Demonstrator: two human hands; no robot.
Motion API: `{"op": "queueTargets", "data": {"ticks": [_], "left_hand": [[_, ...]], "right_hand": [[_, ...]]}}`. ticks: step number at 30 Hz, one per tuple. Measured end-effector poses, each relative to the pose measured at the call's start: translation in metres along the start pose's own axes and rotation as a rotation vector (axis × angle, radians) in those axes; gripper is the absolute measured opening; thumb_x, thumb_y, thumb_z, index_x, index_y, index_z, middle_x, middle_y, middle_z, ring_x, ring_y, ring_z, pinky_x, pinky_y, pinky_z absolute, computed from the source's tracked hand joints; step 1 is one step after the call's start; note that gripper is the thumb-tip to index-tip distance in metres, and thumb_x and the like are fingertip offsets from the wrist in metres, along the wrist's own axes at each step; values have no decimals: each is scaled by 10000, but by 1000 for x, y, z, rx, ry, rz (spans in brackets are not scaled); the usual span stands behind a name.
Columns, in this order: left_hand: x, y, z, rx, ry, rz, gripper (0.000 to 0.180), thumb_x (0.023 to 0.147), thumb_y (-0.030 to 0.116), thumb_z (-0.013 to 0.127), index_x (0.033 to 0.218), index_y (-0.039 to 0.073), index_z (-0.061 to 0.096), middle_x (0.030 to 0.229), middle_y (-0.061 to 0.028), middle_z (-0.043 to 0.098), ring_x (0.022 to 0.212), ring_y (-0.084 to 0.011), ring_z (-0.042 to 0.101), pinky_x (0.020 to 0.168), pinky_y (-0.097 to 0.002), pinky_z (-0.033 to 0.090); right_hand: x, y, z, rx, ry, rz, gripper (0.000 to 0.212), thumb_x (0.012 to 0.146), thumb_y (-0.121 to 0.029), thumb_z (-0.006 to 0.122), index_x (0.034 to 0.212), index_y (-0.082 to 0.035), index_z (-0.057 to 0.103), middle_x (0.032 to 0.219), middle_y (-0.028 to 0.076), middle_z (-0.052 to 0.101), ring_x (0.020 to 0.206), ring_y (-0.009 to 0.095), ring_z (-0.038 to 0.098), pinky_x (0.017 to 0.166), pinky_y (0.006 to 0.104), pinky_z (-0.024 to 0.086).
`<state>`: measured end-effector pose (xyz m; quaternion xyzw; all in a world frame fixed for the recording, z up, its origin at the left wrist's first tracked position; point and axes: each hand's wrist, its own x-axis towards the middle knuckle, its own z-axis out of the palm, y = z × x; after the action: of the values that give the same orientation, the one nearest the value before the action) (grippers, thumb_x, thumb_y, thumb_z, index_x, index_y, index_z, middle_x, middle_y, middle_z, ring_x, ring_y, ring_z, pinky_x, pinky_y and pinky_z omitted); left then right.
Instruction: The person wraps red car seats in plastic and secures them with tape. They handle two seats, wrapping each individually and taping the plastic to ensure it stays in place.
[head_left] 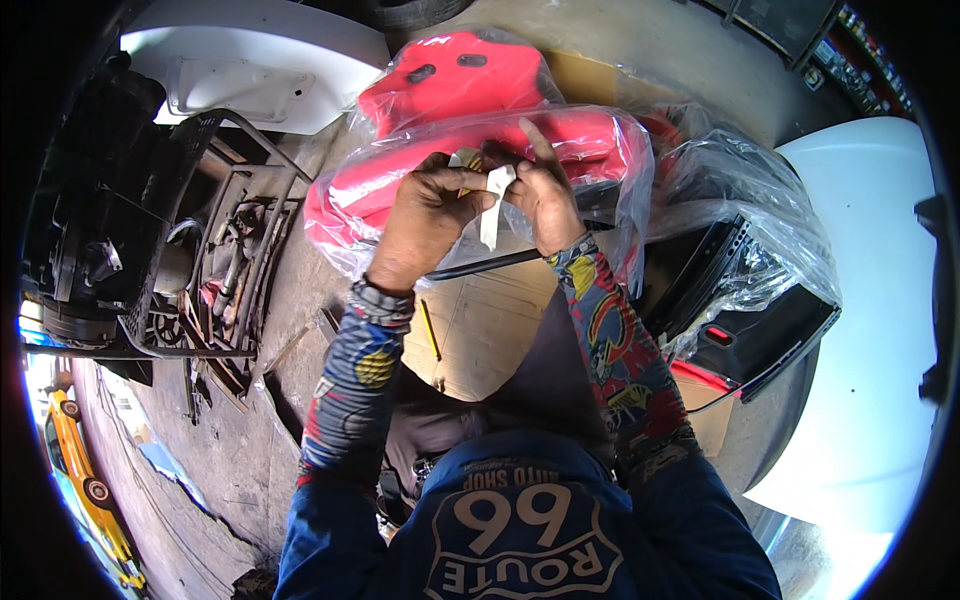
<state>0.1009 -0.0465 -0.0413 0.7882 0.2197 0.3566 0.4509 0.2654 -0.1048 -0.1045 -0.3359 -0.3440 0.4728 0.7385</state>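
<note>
A short cream strip that looks like masking tape (490, 228) hangs between my hands, its lower end loose. My left hand (415, 220) is closed, thumb and fingers pinching the strip from the left. My right hand (547, 200) meets it from the other side, index finger stretched up, its thumb and other fingers closed at the strip's top. A yellowish piece (466, 162) shows behind my left fingers; its kind I cannot make out. Both hands are above a red seat (360, 190) wrapped in clear plastic.
A yellow pencil-like stick (430, 330) lies on cardboard (480, 330) below my hands. White body panels stand at the right (860, 350) and upper left (250, 70). A black panel (770, 335) with plastic over it is on the right. A metal frame (235, 250) stands left.
</note>
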Motion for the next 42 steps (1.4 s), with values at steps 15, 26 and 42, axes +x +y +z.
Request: {"op": "queueTargets", "data": {"ticks": [15, 26, 42], "left_hand": [[9, -11, 12, 341, 124, 146, 321, 830, -48, 634, 1119, 58, 729, 899, -156, 654, 787, -322, 657, 737, -394, 537], [6, 17, -2, 422, 147, 16, 667, 922, 10, 649, 1520, 77, 362, 1088, -182, 696, 1005, -284, 693, 886, -371, 526], [15, 11, -20, -228, 250, -358, 236, 964, 136, 606, 1161, 9, 633, 936, -40, 678, 697, -82, 559, 584, -221, 437]], "right_hand": [[18, 17, 9, -440, 170, -124, 395, 785, 73, 684, 1169, -15, 663, 1083, 139, 725, 947, 154, 685, 817, 296, 547], [22, 23, 8, -473, 146, -159, 92, 830, -68, 771, 876, -26, 704, 752, -3, 668, 692, 72, 581, 649, 256, 487], [16, 11, 15, -332, 55, -136, 422, 830, 35, 750, 1240, -25, 674, 1084, 60, 715, 906, 100, 660, 826, 248, 557]]}}
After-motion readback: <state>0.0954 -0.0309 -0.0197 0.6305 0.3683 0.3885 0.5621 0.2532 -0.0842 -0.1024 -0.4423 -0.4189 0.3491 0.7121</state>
